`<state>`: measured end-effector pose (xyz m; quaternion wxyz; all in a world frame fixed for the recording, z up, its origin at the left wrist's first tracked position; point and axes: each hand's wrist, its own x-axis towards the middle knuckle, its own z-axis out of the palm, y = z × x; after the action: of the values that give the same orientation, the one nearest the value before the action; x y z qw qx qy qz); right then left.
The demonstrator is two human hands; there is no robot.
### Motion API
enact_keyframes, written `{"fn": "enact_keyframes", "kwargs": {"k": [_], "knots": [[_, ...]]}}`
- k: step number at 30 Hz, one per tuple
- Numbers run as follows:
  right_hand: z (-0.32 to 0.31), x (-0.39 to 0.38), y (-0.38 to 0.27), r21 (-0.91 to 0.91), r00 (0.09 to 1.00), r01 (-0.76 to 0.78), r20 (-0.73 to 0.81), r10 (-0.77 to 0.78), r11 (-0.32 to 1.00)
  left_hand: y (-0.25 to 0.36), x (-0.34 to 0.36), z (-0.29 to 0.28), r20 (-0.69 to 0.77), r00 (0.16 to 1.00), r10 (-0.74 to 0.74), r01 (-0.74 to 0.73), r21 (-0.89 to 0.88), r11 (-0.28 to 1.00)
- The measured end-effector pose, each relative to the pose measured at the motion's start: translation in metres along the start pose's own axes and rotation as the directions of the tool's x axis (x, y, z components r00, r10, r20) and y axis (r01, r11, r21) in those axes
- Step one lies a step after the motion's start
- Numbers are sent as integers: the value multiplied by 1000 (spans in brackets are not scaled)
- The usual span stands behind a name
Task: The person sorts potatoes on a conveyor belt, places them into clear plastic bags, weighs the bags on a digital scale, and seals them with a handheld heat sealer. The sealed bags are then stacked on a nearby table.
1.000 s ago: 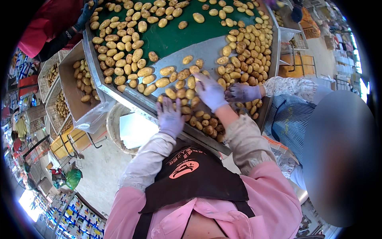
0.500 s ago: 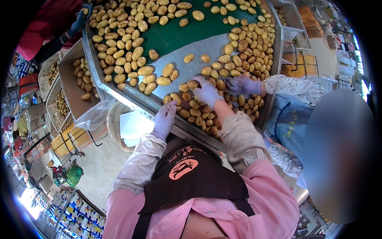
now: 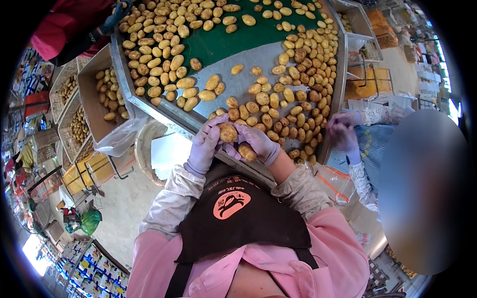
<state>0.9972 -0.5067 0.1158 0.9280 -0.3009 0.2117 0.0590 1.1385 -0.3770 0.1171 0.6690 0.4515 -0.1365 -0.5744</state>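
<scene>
Both my hands wear thin pale-purple gloves and are close together over the near edge of a metal sorting table (image 3: 189,124). The fingers and thumb of my left hand (image 3: 203,145) close on a brownish potato (image 3: 228,132). My right hand (image 3: 262,144) touches that potato's other side and also grips a second potato (image 3: 247,152) lower down, by the table's rim. Just beyond my hands, many loose potatoes (image 3: 273,101) lie on the metal surface, some with brown patches. Parts of my fingers are hidden behind the two held potatoes.
A green belt (image 3: 223,44) carries more potatoes at the far side. To the left are a potato-filled carton (image 3: 92,92) with plastic lining and several crates (image 3: 67,126). A co-worker's gloved hands (image 3: 344,130) are beside the table's right edge; another person's gloved hand (image 3: 117,17) is at far left.
My hands have come together, the right one drawn back from the pile with potatoes now held between them. The co-worker's hands on the right have withdrawn from the potatoes.
</scene>
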Motion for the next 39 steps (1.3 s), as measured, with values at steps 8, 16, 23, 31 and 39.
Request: {"fn": "enact_keyframes", "kwargs": {"k": [8,16,23,31,39], "knots": [[50,-1,17,-690,784,101,-388,-484,717,-11,-23,-11,-175,984,-15,-10,-142,990],[56,15,52,-932,724,-156,-334,-603,328,-64,-43,-23,-357,934,-17,122,274,954],[14,7,72,-912,739,-144,-357,-572,384,-84,-8,-48,-96,995,-2,87,898,430],[-90,15,38,-772,489,-603,-559,-669,204,-84,2,0,-242,869,-431,467,111,877],[-104,7,39,-769,643,-640,-538,-545,4,-64,7,-22,-301,895,-329,375,111,920]]}}
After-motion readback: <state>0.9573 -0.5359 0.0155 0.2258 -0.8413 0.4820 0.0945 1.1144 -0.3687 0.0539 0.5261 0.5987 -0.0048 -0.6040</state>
